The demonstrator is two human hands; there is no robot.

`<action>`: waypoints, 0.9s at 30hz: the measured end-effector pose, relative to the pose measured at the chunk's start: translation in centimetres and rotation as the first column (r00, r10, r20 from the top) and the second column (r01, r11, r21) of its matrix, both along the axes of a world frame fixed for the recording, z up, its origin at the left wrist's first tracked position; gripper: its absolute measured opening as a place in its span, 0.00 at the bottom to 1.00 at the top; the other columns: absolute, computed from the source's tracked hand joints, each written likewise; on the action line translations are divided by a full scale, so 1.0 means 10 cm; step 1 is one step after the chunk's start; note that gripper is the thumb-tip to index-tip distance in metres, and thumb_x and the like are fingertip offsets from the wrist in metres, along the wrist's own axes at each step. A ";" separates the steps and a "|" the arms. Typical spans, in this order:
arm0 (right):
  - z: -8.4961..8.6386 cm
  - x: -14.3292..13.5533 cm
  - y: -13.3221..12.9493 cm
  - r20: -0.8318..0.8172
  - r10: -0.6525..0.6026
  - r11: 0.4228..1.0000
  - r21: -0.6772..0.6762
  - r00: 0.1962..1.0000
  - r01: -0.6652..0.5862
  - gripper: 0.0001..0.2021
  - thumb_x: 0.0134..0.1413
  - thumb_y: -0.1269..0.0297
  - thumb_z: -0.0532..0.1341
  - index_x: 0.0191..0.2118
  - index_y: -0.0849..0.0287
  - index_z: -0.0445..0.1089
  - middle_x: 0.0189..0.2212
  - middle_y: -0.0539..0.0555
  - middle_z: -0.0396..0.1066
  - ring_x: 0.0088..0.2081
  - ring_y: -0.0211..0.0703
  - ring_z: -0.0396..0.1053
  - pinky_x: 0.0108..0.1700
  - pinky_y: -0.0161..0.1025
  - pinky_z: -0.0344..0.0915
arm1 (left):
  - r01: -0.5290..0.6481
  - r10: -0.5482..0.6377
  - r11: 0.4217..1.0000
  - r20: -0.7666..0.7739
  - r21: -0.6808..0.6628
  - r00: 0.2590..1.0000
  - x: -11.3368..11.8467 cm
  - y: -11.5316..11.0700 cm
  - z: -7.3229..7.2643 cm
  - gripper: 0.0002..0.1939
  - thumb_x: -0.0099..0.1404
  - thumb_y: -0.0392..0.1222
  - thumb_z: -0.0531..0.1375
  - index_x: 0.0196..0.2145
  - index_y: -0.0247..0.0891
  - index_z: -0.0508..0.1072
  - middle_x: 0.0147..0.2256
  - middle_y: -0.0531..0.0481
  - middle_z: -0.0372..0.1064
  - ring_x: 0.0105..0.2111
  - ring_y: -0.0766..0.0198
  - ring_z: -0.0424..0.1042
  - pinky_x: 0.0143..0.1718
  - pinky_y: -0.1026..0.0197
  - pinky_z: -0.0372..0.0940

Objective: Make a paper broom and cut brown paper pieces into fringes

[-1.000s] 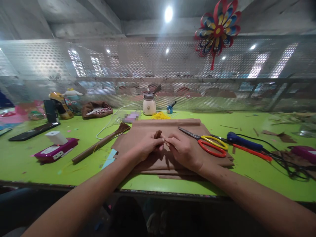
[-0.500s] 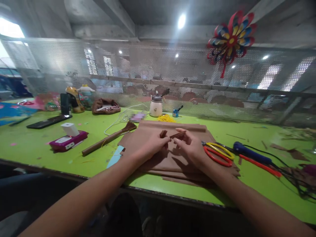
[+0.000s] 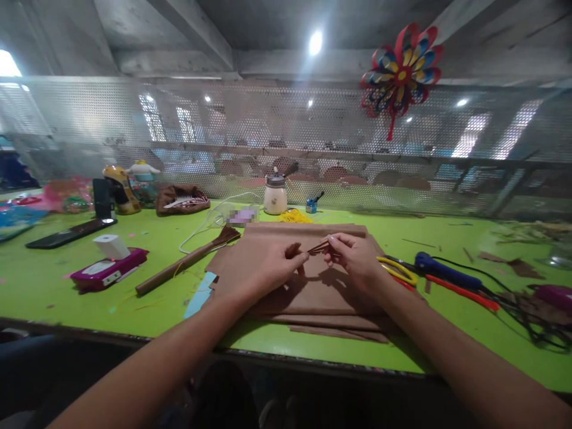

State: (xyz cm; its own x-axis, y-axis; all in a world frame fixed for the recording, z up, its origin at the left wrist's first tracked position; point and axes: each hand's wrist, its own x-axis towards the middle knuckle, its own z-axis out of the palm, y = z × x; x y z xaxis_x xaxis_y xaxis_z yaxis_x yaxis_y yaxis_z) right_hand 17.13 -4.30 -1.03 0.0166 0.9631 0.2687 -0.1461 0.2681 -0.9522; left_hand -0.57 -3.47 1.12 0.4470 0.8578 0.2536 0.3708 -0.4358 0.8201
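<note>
Above a stack of brown paper sheets (image 3: pixel 313 298), my left hand (image 3: pixel 283 265) is closed on a small folded piece of brown paper (image 3: pixel 292 247). Narrow strips (image 3: pixel 318 247) fan from that piece toward the right. My right hand (image 3: pixel 351 253) pinches the far ends of these strips between thumb and fingers. Yellow and red scissors (image 3: pixel 400 271) lie beside my right wrist, partly hidden by it. To the left of the stack rests a rolled brown paper stick (image 3: pixel 179 268) with a fringed end.
A purple power strip (image 3: pixel 107 271) with a white plug, a phone (image 3: pixel 74 232) and a brown pouch (image 3: pixel 183 199) are at left. Behind the paper stand a white jar (image 3: pixel 275 196) and a blue pot (image 3: pixel 311 205). A blue-handled tool (image 3: pixel 447 271) with a cable lies at right.
My right hand has turned and its fingers have closed nearer the strips' ends, which now look spread apart. The whole view has shifted slightly, and the scissors are more covered.
</note>
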 end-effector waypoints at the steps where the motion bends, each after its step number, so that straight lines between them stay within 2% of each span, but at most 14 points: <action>1: 0.01 0.02 0.00 0.014 0.016 1.000 0.005 1.000 -0.016 0.13 0.42 0.56 0.63 0.29 0.61 0.69 0.24 0.52 0.68 0.22 0.34 0.63 0.24 0.35 0.61 | 0.044 -0.042 0.996 0.020 -0.075 0.999 0.01 0.03 -0.05 0.14 0.56 0.48 0.54 0.23 0.34 0.67 0.19 0.51 0.66 0.18 0.68 0.62 0.18 0.67 0.54; 4: 0.02 0.05 0.01 0.057 0.057 0.998 0.014 0.997 -0.058 0.12 0.43 0.56 0.62 0.29 0.62 0.69 0.23 0.51 0.67 0.22 0.34 0.63 0.25 0.35 0.61 | 0.166 -0.159 0.957 0.048 -0.239 0.986 0.00 0.05 -0.11 0.14 0.55 0.49 0.57 0.25 0.33 0.67 0.20 0.49 0.68 0.17 0.68 0.63 0.17 0.67 0.56; 6: 0.02 0.06 0.00 0.076 0.081 0.996 0.016 0.994 -0.083 0.12 0.44 0.56 0.62 0.30 0.62 0.69 0.22 0.51 0.67 0.22 0.33 0.63 0.25 0.35 0.61 | 0.210 -0.198 0.936 0.069 -0.284 0.978 -0.01 0.03 -0.10 0.14 0.53 0.49 0.59 0.24 0.32 0.67 0.19 0.49 0.68 0.17 0.69 0.64 0.18 0.67 0.56; 11: 0.04 0.03 -0.02 0.066 0.121 0.993 -0.010 0.991 -0.120 0.14 0.46 0.54 0.60 0.29 0.63 0.69 0.24 0.52 0.68 0.21 0.32 0.63 0.25 0.34 0.60 | 0.232 -0.212 0.919 0.098 -0.319 0.972 -0.01 -0.01 -0.04 0.16 0.51 0.50 0.61 0.25 0.32 0.67 0.18 0.50 0.68 0.16 0.71 0.62 0.17 0.68 0.54; 18: 0.02 0.01 -0.01 -0.092 0.158 0.984 -0.065 0.983 -0.164 0.17 0.50 0.52 0.56 0.30 0.64 0.68 0.24 0.54 0.68 0.23 0.36 0.66 0.26 0.36 0.62 | 0.231 -0.172 0.923 0.208 -0.308 0.963 -0.06 0.08 -0.12 0.15 0.51 0.49 0.61 0.26 0.33 0.65 0.19 0.50 0.69 0.16 0.72 0.59 0.17 0.68 0.51; 23: 0.00 -0.02 -0.04 -0.044 0.168 0.981 -0.091 0.985 -0.172 0.18 0.51 0.51 0.54 0.29 0.64 0.68 0.24 0.55 0.68 0.23 0.36 0.66 0.26 0.35 0.61 | 0.220 -0.143 0.932 0.265 -0.289 0.954 -0.07 0.10 -0.13 0.15 0.52 0.49 0.61 0.26 0.33 0.66 0.20 0.50 0.69 0.17 0.73 0.59 0.19 0.67 0.51; 27: -0.01 -0.05 -0.07 0.018 0.213 0.975 -0.063 0.977 -0.211 0.14 0.48 0.55 0.59 0.28 0.63 0.68 0.24 0.52 0.67 0.24 0.35 0.65 0.27 0.35 0.61 | 0.245 -0.162 0.921 0.275 -0.302 0.948 -0.07 0.10 -0.10 0.16 0.52 0.50 0.61 0.27 0.32 0.67 0.20 0.50 0.68 0.17 0.73 0.58 0.19 0.67 0.49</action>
State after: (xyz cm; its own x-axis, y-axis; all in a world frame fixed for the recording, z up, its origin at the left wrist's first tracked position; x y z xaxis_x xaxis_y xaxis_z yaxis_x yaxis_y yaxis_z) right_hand 16.65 -5.02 -1.17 -0.1955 0.9585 0.2076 -0.1699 0.1753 -0.9697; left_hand -1.31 -2.49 0.08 0.5818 0.8077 0.0951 0.0774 -0.1713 0.9822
